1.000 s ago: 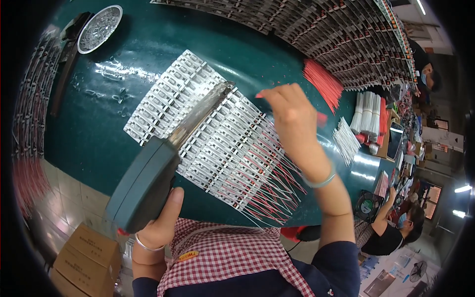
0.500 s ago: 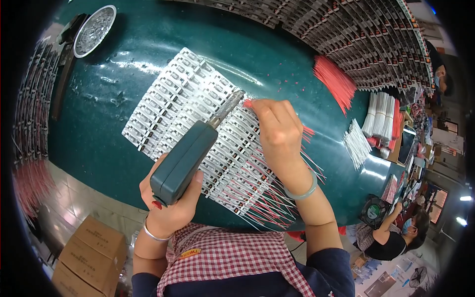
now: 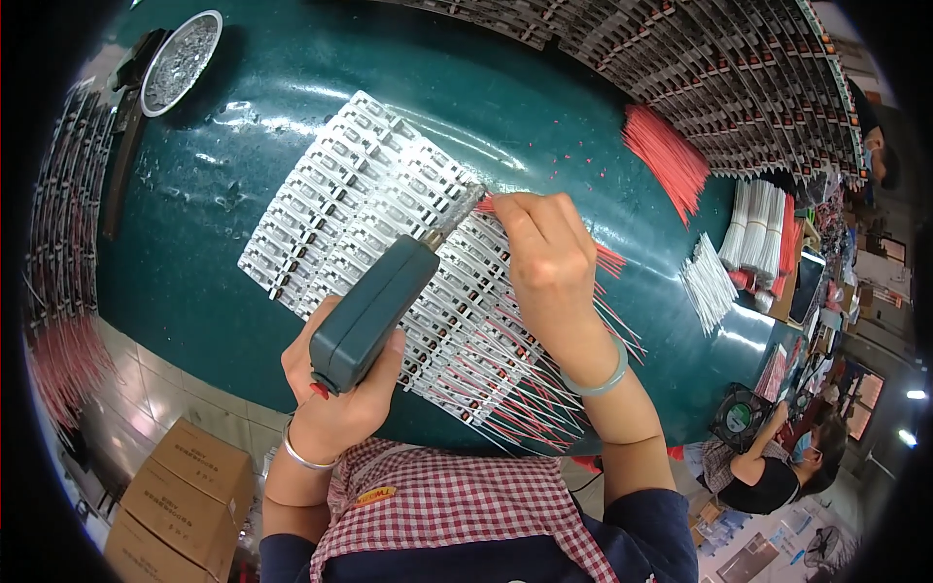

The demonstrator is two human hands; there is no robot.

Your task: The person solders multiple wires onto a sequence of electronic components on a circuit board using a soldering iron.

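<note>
My left hand (image 3: pixel 345 408) is closed round a dark green soldering gun (image 3: pixel 374 309). Its thick, rough grey tip points up and right over a slab of white plastic holders (image 3: pixel 340 199) set in rows. Close to the tip, my right hand (image 3: pixel 552 243) pinches red wires (image 3: pixel 484 205) between thumb and fingers; their short ends stick out leftward. More of the red wires emerge on the right of that hand. Red and white wires (image 3: pixel 510 398) trail from the slab's lower right part. Exactly where the tip touches is too small to tell.
A metal bowl of shiny bits (image 3: pixel 182 63) stands far left. To the right lie red wires (image 3: pixel 667 160), white wires (image 3: pixel 709 284) and bundled white wires (image 3: pixel 750 233). Stacked racks of parts (image 3: pixel 719 78) rise at the back. Cartons (image 3: pixel 180 500) stand lower left; a co-worker (image 3: pixel 792 452) sits at right.
The soldering gun in my left hand has shifted slightly right, its tip now closer to the red wire ends. My right hand stays nearly where it was, still pinching.
</note>
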